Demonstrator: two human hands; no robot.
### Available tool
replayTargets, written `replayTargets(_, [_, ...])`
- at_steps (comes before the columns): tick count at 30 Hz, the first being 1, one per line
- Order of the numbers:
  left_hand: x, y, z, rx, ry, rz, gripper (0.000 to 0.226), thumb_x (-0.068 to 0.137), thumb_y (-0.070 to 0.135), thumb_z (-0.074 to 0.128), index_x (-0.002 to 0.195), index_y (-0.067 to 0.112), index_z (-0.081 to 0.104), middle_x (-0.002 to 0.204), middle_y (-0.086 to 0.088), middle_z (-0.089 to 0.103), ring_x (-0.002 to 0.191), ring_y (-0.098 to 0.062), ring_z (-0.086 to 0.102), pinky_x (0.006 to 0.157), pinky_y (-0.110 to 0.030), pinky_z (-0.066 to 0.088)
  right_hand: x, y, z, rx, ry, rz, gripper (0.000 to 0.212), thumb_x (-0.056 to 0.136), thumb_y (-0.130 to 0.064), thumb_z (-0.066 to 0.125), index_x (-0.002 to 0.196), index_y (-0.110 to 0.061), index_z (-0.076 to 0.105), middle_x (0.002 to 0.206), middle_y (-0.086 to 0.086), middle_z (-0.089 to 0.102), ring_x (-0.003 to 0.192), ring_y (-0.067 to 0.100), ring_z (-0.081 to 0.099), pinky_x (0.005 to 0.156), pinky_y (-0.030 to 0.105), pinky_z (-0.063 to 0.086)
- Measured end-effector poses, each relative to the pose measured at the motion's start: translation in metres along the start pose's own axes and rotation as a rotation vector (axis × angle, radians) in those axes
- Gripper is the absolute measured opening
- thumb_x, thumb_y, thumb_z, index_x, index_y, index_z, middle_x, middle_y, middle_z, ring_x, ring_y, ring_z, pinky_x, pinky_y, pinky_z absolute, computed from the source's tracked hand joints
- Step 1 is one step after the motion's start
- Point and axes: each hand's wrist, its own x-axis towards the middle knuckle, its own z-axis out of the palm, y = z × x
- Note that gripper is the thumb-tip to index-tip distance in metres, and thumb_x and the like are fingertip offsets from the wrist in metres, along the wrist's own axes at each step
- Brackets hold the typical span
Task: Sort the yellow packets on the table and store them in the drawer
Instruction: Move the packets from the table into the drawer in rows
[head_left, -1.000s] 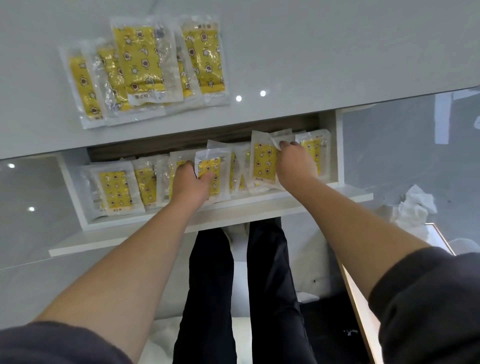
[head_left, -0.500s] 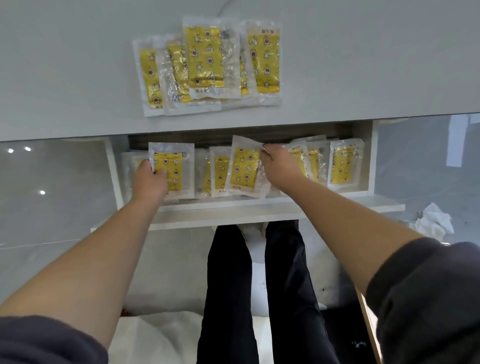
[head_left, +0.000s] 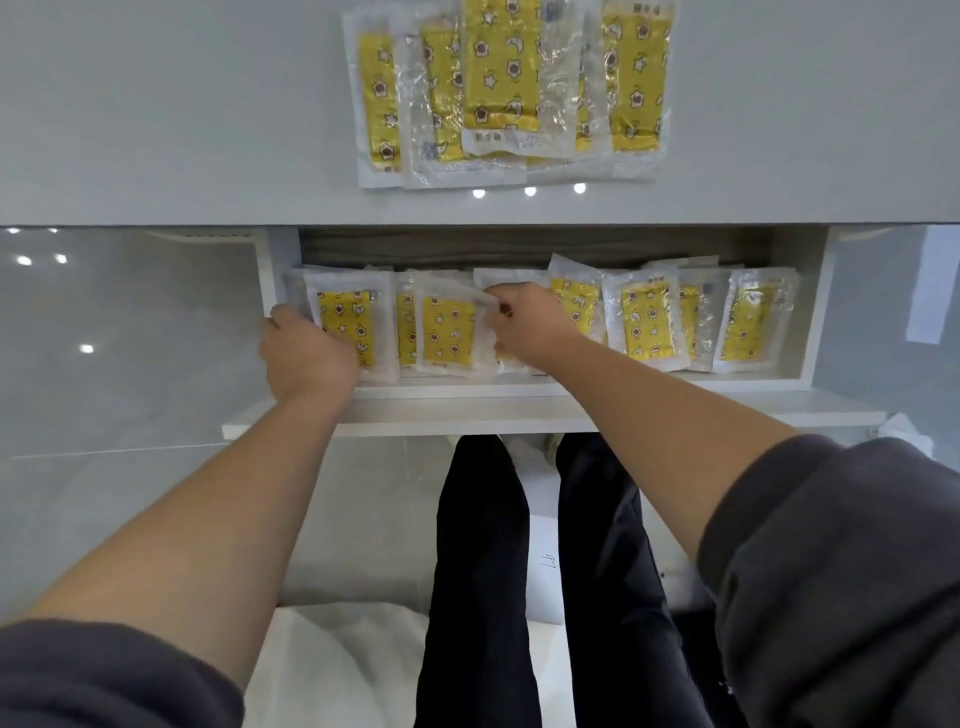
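Note:
An open white drawer (head_left: 550, 402) under the grey table (head_left: 156, 114) holds a row of several clear packets with yellow star-print inserts. My left hand (head_left: 306, 358) grips the leftmost packet (head_left: 348, 327) at the drawer's left end. My right hand (head_left: 524, 325) pinches the upper right corner of a middle packet (head_left: 447, 332), which is tilted. More packets (head_left: 649, 327) stand to the right. A fanned pile of several yellow packets (head_left: 498, 88) lies on the table top above the drawer.
My legs in black trousers (head_left: 488, 571) stand below the drawer front. Glossy grey cabinet fronts (head_left: 130, 338) flank the drawer on both sides. White cloth or paper (head_left: 337, 670) lies on the floor at the bottom.
The camera has shifted, so the drawer and pile appear further right and closer. My left hand stays at the leftmost packet; my right hand has moved left with the tilted middle packet.

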Motion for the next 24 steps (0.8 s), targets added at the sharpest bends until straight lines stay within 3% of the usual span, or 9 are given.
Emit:
replayTargets(2, [-0.008, 0.007, 0.0, 0.113, 0.051, 0.152, 0.046, 0.086, 0.013, 0.062, 0.128, 0.006, 0.044, 0.131, -0.016, 0.043, 0.118, -0.035, 0.047, 0.093, -0.048, 0.045, 0.001, -0.005, 0.002, -0.099, 0.033, -0.023, 0.016, 0.092, -0.006, 0.052, 0.078, -0.013, 0.054, 0.083, 0.006, 0.056, 0.08, 0.026, 0.058, 0.062, 0.025, 0.046])
replayTargets(3, [-0.013, 0.013, 0.0, 0.144, 0.049, 0.252, 0.045, 0.086, 0.014, 0.062, 0.127, 0.008, 0.046, 0.13, -0.015, 0.044, 0.118, -0.034, 0.047, 0.094, -0.047, 0.043, 0.001, -0.005, 0.003, -0.15, 0.087, -0.042, 0.012, 0.091, -0.006, 0.052, 0.086, -0.014, 0.059, 0.09, 0.005, 0.058, 0.083, 0.024, 0.056, 0.066, 0.024, 0.047])
replayTargets(5, [-0.021, 0.026, 0.005, 0.193, -0.007, 0.461, 0.042, 0.086, 0.014, 0.061, 0.126, 0.012, 0.049, 0.13, -0.012, 0.047, 0.119, -0.031, 0.047, 0.097, -0.045, 0.04, -0.001, 0.0, -0.001, -0.217, 0.252, -0.037, 0.029, 0.09, -0.005, 0.052, 0.114, -0.016, 0.063, 0.115, 0.005, 0.058, 0.099, 0.023, 0.056, 0.084, 0.033, 0.052])
replayTargets(8, [-0.034, 0.054, 0.02, 0.294, -0.108, 0.712, 0.049, 0.087, 0.017, 0.06, 0.134, 0.015, 0.046, 0.139, -0.007, 0.044, 0.128, -0.028, 0.042, 0.103, -0.045, 0.035, -0.007, 0.021, -0.022, -0.48, 0.403, 0.026, 0.045, 0.09, -0.011, 0.051, 0.134, -0.017, 0.049, 0.134, 0.009, 0.049, 0.124, 0.028, 0.044, 0.105, 0.042, 0.037])
replayTargets(11, [-0.048, 0.091, 0.045, 0.37, -0.137, 0.898, 0.052, 0.088, 0.015, 0.057, 0.138, 0.017, 0.042, 0.142, -0.002, 0.044, 0.131, -0.024, 0.04, 0.107, -0.045, 0.031, -0.005, 0.047, -0.045, -0.61, 0.393, 0.173, 0.054, 0.09, -0.013, 0.05, 0.142, -0.016, 0.039, 0.142, 0.009, 0.043, 0.133, 0.029, 0.037, 0.112, 0.046, 0.027])
replayTargets(15, [-0.055, 0.122, 0.067, 0.517, -0.17, 0.845, 0.044, 0.091, 0.011, 0.052, 0.134, 0.017, 0.047, 0.131, -0.005, 0.055, 0.125, -0.026, 0.047, 0.109, -0.048, 0.028, 0.001, 0.066, -0.06, -0.6, 0.273, 0.141, 0.044, 0.095, -0.011, 0.049, 0.137, -0.027, 0.05, 0.137, 0.005, 0.052, 0.131, 0.027, 0.042, 0.113, 0.044, 0.022])
replayTargets(19, [-0.045, 0.115, 0.06, 0.613, -0.104, 0.846, 0.036, 0.087, 0.005, 0.051, 0.121, 0.018, 0.056, 0.117, -0.008, 0.064, 0.112, -0.03, 0.057, 0.11, -0.049, 0.027, 0.007, 0.061, -0.057, -0.521, 0.324, -0.039, 0.033, 0.098, -0.013, 0.049, 0.122, -0.03, 0.063, 0.129, 0.0, 0.059, 0.123, 0.025, 0.049, 0.114, 0.042, 0.023])
replayTargets(24, [-0.04, 0.104, 0.056, 0.633, -0.123, 0.893, 0.048, 0.087, 0.011, 0.054, 0.133, 0.023, 0.048, 0.129, -0.006, 0.058, 0.123, -0.029, 0.05, 0.114, -0.051, 0.021, 0.008, 0.059, -0.05, -0.595, 0.246, -0.226, 0.026, 0.094, -0.011, 0.056, 0.111, -0.027, 0.069, 0.117, -0.004, 0.066, 0.111, 0.021, 0.058, 0.11, 0.039, 0.03])
